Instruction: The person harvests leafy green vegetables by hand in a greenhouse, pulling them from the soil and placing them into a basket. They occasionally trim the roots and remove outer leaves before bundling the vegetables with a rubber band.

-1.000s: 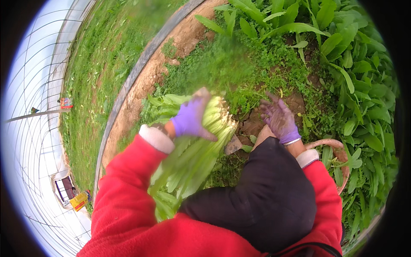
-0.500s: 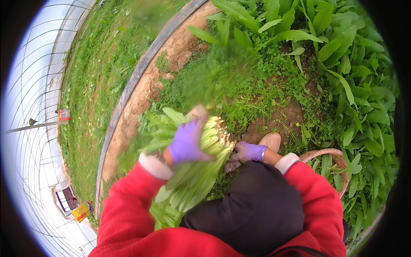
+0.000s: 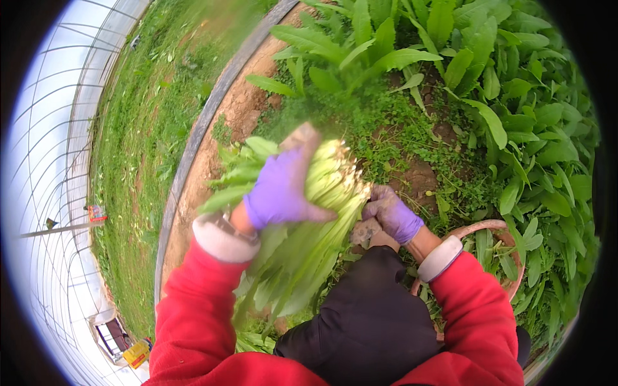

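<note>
A thick bunch of long-leaved lettuce [image 3: 302, 251] lies tilted in front of me, pale cut stem ends toward the upper right and leaves trailing to the lower left. My left hand [image 3: 280, 190], in a purple glove with soiled fingertips, is wrapped over the bunch from above, thumb on the near side. At the stem ends, my right hand [image 3: 391, 212], also purple-gloved and dirty, has its fingers curled closed. What those fingers pinch, if anything, is hidden. Just below them shows a muddy brownish patch, perhaps my shoe [image 3: 365, 233].
A round pinkish-brown basket [image 3: 484, 226] with leaves in it stands right of my knee [image 3: 367, 315]. Tall leafy plants [image 3: 547, 148] fill the right side. A grey edging strip [image 3: 193, 138] borders the bed on the left, with a greenhouse wall [image 3: 55, 167] beyond.
The bunch is lifted and turned slightly, its stem ends now higher in view. My right hand has risen from beside the knee to the stem ends. The left hand keeps its hold.
</note>
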The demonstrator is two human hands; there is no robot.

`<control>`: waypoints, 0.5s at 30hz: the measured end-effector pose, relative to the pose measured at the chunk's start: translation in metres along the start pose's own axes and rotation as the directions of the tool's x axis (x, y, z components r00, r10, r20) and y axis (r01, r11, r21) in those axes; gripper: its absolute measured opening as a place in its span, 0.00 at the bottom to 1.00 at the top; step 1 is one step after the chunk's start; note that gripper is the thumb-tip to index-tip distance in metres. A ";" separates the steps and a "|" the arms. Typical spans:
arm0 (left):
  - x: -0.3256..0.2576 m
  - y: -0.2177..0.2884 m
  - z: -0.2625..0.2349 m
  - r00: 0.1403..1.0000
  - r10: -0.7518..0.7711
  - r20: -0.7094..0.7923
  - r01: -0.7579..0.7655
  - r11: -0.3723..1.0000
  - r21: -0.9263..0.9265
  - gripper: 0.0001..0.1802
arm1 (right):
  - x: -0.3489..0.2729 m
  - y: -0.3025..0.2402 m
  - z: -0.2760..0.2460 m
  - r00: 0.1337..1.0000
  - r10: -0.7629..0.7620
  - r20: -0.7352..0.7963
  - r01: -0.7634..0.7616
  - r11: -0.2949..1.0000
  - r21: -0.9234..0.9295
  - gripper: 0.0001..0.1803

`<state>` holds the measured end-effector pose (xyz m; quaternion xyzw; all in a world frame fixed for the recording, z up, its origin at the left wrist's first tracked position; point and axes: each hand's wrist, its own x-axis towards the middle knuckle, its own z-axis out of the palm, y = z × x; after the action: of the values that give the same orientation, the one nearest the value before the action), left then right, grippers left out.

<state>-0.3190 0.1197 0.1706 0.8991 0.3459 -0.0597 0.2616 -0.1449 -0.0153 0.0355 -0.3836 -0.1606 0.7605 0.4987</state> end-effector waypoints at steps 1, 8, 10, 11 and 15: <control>0.021 0.010 -0.003 0.998 -0.032 0.049 0.028 0.996 0.079 0.68 | 0.001 -0.012 -0.016 0.999 0.026 -0.042 -0.027 0.999 -0.039 0.20; 0.123 0.075 0.028 0.984 0.012 0.178 -0.059 0.963 0.263 0.67 | 0.001 -0.012 -0.102 0.977 -0.107 -0.184 0.121 0.990 0.070 0.31; 0.118 0.077 0.035 0.988 0.070 0.140 -0.110 0.949 0.296 0.68 | -0.007 -0.009 -0.101 0.950 -0.291 -0.117 0.313 0.890 0.333 0.35; 0.114 0.076 0.037 0.986 0.063 0.153 -0.110 0.940 0.322 0.69 | -0.010 -0.011 -0.095 0.914 -0.335 -0.227 0.402 0.817 0.414 0.33; 0.096 0.070 0.046 0.990 0.111 0.084 -0.134 0.925 0.355 0.71 | -0.003 -0.020 -0.042 0.716 -0.355 -0.601 0.606 0.744 0.282 0.24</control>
<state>-0.1977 0.1088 0.1334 0.9492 0.2640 -0.1338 0.1064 -0.1006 -0.0147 0.0221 -0.3838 0.0656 0.4838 0.7838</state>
